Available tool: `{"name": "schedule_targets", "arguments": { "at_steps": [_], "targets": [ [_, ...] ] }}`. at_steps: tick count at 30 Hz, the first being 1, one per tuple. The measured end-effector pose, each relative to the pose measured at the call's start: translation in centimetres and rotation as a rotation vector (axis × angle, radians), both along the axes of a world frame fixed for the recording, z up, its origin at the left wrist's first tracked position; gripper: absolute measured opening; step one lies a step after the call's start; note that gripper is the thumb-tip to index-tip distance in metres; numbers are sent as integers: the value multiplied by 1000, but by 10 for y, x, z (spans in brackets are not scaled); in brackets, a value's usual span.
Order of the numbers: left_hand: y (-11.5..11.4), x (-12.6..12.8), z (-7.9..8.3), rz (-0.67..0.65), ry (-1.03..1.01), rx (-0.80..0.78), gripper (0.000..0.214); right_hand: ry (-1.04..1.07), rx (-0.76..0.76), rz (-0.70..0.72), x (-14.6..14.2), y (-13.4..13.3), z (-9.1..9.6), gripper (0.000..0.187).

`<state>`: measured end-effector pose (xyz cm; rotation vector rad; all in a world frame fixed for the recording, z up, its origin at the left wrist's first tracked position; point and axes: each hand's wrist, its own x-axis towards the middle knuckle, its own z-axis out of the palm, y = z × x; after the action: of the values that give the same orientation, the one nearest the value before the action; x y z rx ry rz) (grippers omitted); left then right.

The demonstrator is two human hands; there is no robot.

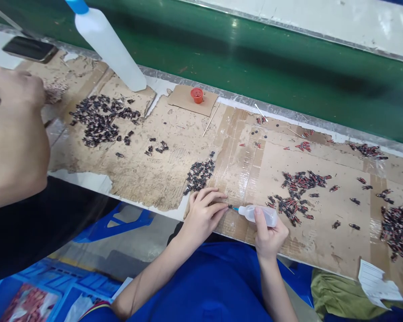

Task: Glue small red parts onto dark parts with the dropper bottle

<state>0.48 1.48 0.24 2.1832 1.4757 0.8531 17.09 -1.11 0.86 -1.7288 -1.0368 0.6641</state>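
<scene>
My right hand grips a small translucent squeeze bottle with a thin blue needle tip, lying nearly level and pointing left. The tip meets a small black part pinched at the fingertips of my left hand. That part's details are too small to make out. Just beyond my left hand lies a pile of small black parts. To the right of the bottle is a loose heap of black and red parts.
A co-worker's arm reaches in at the left by a larger black pile. Behind stand a tall white bottle and a red cup on cardboard. A phone lies far left; another black and red pile sits far right.
</scene>
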Motion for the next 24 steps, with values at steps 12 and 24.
{"name": "schedule_targets", "arguments": {
  "at_steps": [12, 24],
  "targets": [
    [3, -4, 1, -30, 42, -75, 8, 367, 237, -272, 10, 4, -8, 29],
    [142, 6, 22, -86, 172, -80, 13, -11, 54, 169, -16, 59, -2, 37]
  ]
}}
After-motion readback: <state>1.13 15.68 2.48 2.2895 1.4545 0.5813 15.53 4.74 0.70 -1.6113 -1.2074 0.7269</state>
